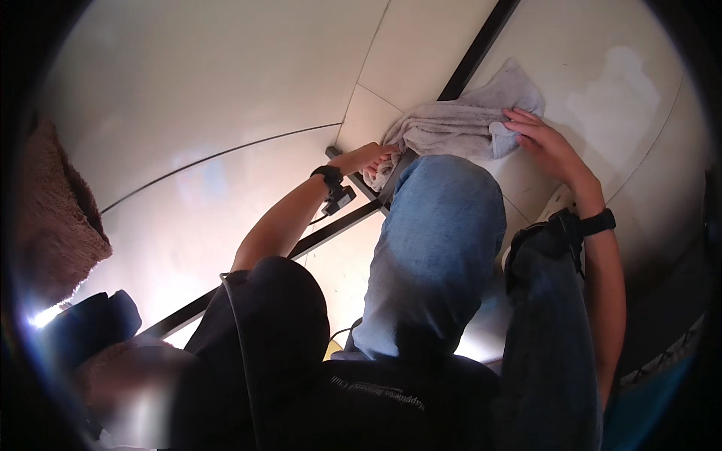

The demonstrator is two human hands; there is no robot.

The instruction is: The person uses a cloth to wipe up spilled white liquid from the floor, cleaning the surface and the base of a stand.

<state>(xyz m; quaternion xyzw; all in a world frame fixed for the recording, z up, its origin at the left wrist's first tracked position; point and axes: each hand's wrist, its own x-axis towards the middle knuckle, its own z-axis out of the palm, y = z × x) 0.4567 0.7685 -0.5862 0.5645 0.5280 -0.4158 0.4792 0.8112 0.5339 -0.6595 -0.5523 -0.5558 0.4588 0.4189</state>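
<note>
Towel [451, 129] crosses bar [479, 51], touching left grip [368, 158] and right grip [547, 146].

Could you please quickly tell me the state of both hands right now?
Left hand: curled at the cloth; whether it grips cannot be told.
Right hand: open, at the cloth's right side.

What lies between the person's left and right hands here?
In the head view, a bunched grey cloth stretches between the left hand and the right hand, lying across a dark bar.
</note>
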